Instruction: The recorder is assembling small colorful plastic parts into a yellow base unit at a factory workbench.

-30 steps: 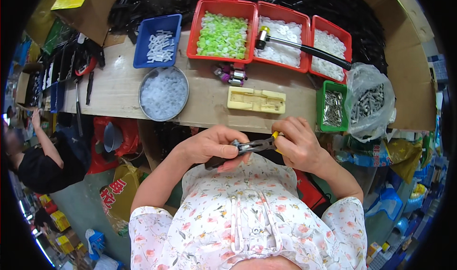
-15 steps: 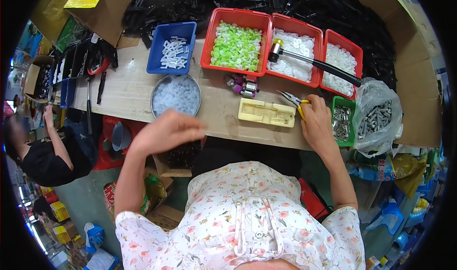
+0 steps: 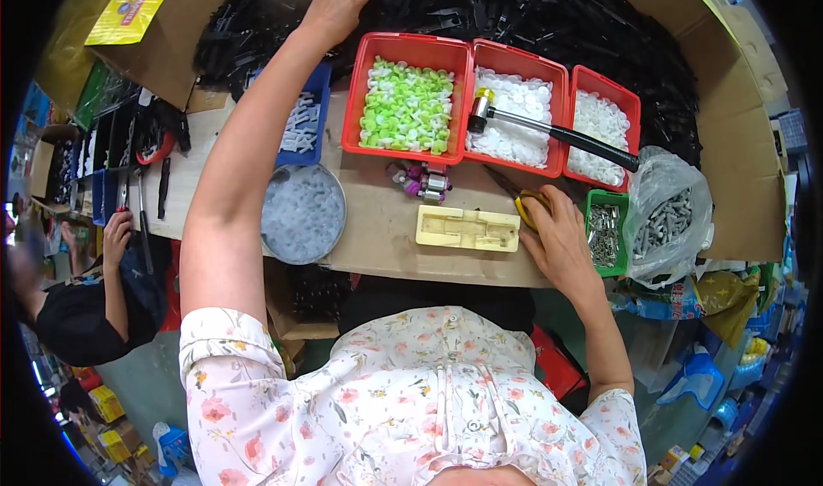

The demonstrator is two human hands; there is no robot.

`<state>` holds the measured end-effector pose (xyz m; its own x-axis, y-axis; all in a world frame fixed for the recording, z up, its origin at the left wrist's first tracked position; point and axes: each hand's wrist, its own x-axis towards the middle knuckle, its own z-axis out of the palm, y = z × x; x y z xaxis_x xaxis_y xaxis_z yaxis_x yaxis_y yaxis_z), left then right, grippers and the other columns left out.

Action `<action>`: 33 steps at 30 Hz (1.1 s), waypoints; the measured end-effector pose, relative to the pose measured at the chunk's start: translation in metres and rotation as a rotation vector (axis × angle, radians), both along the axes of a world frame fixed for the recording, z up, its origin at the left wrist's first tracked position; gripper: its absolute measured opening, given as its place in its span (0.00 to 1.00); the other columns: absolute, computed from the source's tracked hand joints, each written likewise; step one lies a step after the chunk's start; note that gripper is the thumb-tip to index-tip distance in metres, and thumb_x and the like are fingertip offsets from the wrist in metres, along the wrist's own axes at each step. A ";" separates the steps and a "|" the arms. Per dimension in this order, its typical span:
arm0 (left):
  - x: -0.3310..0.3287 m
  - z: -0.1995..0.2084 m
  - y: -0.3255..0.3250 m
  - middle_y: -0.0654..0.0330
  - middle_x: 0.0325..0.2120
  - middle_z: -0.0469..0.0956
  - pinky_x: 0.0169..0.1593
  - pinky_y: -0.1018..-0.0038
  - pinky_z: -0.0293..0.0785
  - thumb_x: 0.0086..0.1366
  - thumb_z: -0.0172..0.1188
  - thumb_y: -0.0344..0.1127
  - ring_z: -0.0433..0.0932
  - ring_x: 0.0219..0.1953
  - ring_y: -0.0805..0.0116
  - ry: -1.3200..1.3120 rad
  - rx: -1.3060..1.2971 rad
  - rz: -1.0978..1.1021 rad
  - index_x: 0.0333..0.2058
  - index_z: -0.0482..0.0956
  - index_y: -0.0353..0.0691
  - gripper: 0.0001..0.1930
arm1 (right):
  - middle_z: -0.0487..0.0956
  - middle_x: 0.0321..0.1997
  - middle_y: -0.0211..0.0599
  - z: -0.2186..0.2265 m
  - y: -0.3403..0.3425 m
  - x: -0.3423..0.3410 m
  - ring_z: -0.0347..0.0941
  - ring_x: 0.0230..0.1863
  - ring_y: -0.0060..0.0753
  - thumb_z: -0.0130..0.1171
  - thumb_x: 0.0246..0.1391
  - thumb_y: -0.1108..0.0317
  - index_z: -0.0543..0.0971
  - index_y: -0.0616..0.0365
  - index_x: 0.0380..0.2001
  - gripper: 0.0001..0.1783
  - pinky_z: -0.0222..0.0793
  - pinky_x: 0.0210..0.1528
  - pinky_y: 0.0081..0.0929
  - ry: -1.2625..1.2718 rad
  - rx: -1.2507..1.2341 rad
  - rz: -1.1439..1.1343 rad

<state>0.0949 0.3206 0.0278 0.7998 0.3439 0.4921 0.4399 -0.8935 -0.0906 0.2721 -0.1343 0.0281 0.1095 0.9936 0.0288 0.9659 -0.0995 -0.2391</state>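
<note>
My left hand (image 3: 341, 8) is stretched far out over a heap of black plastic parts (image 3: 429, 6). Its fingers are bent close together at the heap, and whatever is between them is hidden. On the table's right side, my right hand (image 3: 559, 239) is closed on pliers (image 3: 530, 205) with yellow handles, whose jaws point away to the left. Just left of that hand lies a cream moulded block (image 3: 467, 229) with a shaped recess. Behind the block sits a small metal and purple fixture (image 3: 427, 183).
Red bins hold green-and-white pieces (image 3: 407, 109), white discs (image 3: 514, 117) and white pieces (image 3: 598, 135). A hammer (image 3: 557, 132) lies across two bins. Near my left arm are a blue bin (image 3: 319, 100) and a round pan (image 3: 303, 213). A green tray (image 3: 606, 237) adjoins a plastic bag (image 3: 669, 216). A co-worker (image 3: 81, 315) is at left.
My left hand has moved from above the table's front edge to the black heap at the back. My right hand keeps the pliers; their jaws now lie lower and less distinct.
</note>
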 end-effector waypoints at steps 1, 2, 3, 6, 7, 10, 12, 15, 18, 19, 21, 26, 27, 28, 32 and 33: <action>0.000 -0.004 0.006 0.52 0.53 0.76 0.56 0.64 0.74 0.60 0.53 0.20 0.76 0.53 0.52 0.005 -0.005 0.001 0.50 0.79 0.38 0.19 | 0.66 0.61 0.52 0.000 0.001 0.001 0.63 0.62 0.55 0.66 0.50 0.71 0.71 0.58 0.57 0.29 0.60 0.62 0.45 0.028 0.009 0.018; 0.002 0.002 0.003 0.52 0.53 0.76 0.54 0.64 0.75 0.60 0.54 0.21 0.77 0.52 0.52 0.065 -0.026 0.016 0.50 0.79 0.38 0.19 | 0.66 0.61 0.52 0.000 -0.001 0.002 0.63 0.62 0.55 0.66 0.50 0.71 0.71 0.58 0.57 0.29 0.60 0.62 0.45 0.031 0.008 0.009; 0.004 0.007 -0.001 0.52 0.52 0.76 0.53 0.64 0.76 0.60 0.55 0.22 0.78 0.52 0.53 0.126 -0.047 0.034 0.50 0.79 0.38 0.19 | 0.65 0.61 0.52 0.000 -0.002 0.003 0.63 0.63 0.55 0.66 0.50 0.71 0.71 0.58 0.56 0.29 0.60 0.62 0.45 0.057 0.006 0.006; -0.005 0.022 -0.020 0.52 0.49 0.78 0.49 0.66 0.78 0.59 0.59 0.25 0.80 0.47 0.54 -0.023 -0.006 -0.070 0.49 0.79 0.38 0.17 | 0.65 0.62 0.52 0.005 -0.002 0.005 0.63 0.63 0.55 0.65 0.51 0.71 0.72 0.58 0.56 0.28 0.61 0.62 0.44 0.111 0.010 0.021; -0.008 0.028 -0.027 0.52 0.49 0.78 0.49 0.66 0.78 0.59 0.59 0.25 0.80 0.47 0.54 -0.018 -0.005 -0.070 0.49 0.79 0.38 0.17 | 0.65 0.62 0.52 0.007 -0.002 0.006 0.63 0.63 0.55 0.65 0.51 0.71 0.72 0.58 0.56 0.27 0.61 0.62 0.44 0.132 0.012 0.033; -0.017 0.047 -0.053 0.56 0.37 0.83 0.42 0.76 0.79 0.61 0.65 0.32 0.84 0.34 0.66 -0.419 -0.143 -0.094 0.46 0.81 0.34 0.14 | 0.67 0.61 0.51 0.015 0.000 0.006 0.66 0.61 0.55 0.65 0.51 0.73 0.73 0.58 0.54 0.26 0.64 0.60 0.44 0.134 0.095 0.054; -0.022 0.054 -0.080 0.57 0.36 0.84 0.43 0.77 0.78 0.62 0.65 0.32 0.84 0.34 0.69 -0.593 -0.399 -0.078 0.46 0.82 0.33 0.15 | 0.68 0.60 0.50 0.022 0.005 0.005 0.69 0.59 0.54 0.66 0.50 0.74 0.74 0.58 0.54 0.26 0.66 0.58 0.43 0.143 0.182 0.073; -0.027 0.076 -0.154 0.58 0.33 0.85 0.44 0.75 0.79 0.60 0.62 0.26 0.84 0.36 0.67 -0.845 -0.967 -0.127 0.43 0.83 0.31 0.12 | 0.71 0.57 0.49 0.031 0.019 -0.002 0.72 0.55 0.51 0.67 0.48 0.76 0.76 0.60 0.53 0.26 0.70 0.54 0.40 0.149 0.386 0.095; -0.038 0.062 -0.220 0.59 0.35 0.84 0.44 0.78 0.79 0.63 0.63 0.28 0.82 0.37 0.74 -0.887 -1.321 -0.223 0.45 0.82 0.30 0.12 | 0.72 0.55 0.48 0.042 0.034 -0.020 0.74 0.51 0.47 0.70 0.45 0.77 0.77 0.61 0.53 0.28 0.73 0.50 0.36 0.134 0.573 0.132; -0.037 0.055 -0.243 0.58 0.35 0.84 0.44 0.77 0.79 0.63 0.63 0.27 0.82 0.37 0.74 -0.902 -1.472 -0.175 0.45 0.82 0.30 0.13 | 0.73 0.55 0.48 0.041 0.038 -0.025 0.74 0.51 0.47 0.70 0.45 0.76 0.78 0.61 0.52 0.27 0.73 0.50 0.36 0.138 0.588 0.151; -0.043 0.038 -0.277 0.57 0.36 0.84 0.45 0.76 0.79 0.63 0.63 0.27 0.83 0.37 0.73 -0.944 -1.701 -0.160 0.46 0.81 0.28 0.13 | 0.76 0.48 0.44 0.042 0.044 -0.036 0.75 0.46 0.44 0.70 0.45 0.74 0.80 0.60 0.49 0.24 0.71 0.46 0.37 0.117 0.629 0.220; -0.055 -0.004 -0.313 0.55 0.40 0.83 0.44 0.78 0.79 0.61 0.66 0.25 0.82 0.40 0.73 -0.993 -1.743 -0.076 0.48 0.79 0.27 0.17 | 0.79 0.39 0.39 0.021 0.029 -0.039 0.76 0.37 0.42 0.68 0.45 0.76 0.81 0.58 0.44 0.18 0.69 0.40 0.36 0.090 0.523 0.246; -0.057 -0.002 -0.314 0.55 0.41 0.82 0.42 0.77 0.78 0.61 0.66 0.25 0.82 0.40 0.73 -0.894 -1.594 -0.043 0.49 0.80 0.29 0.17 | 0.79 0.39 0.39 0.012 0.025 -0.036 0.76 0.38 0.43 0.67 0.46 0.75 0.81 0.58 0.43 0.17 0.69 0.41 0.36 0.096 0.501 0.251; -0.060 -0.005 -0.313 0.55 0.41 0.82 0.42 0.77 0.78 0.61 0.66 0.25 0.82 0.40 0.73 -0.898 -1.597 -0.043 0.49 0.80 0.29 0.17 | 0.78 0.39 0.39 0.006 0.021 -0.033 0.76 0.38 0.43 0.67 0.47 0.75 0.81 0.57 0.42 0.16 0.69 0.41 0.36 0.102 0.480 0.256; -0.067 -0.017 -0.301 0.56 0.38 0.82 0.42 0.71 0.77 0.58 0.66 0.24 0.80 0.40 0.63 -0.607 -0.926 -0.030 0.44 0.82 0.33 0.14 | 0.78 0.40 0.38 -0.005 0.009 -0.035 0.75 0.43 0.43 0.65 0.48 0.75 0.81 0.57 0.40 0.13 0.68 0.43 0.37 0.107 0.368 0.236; -0.066 -0.019 -0.297 0.55 0.36 0.81 0.43 0.68 0.76 0.56 0.66 0.23 0.79 0.40 0.59 -0.478 -0.700 -0.069 0.42 0.83 0.34 0.13 | 0.77 0.41 0.37 -0.007 0.008 -0.036 0.74 0.44 0.43 0.65 0.49 0.74 0.81 0.57 0.39 0.12 0.67 0.44 0.37 0.092 0.330 0.225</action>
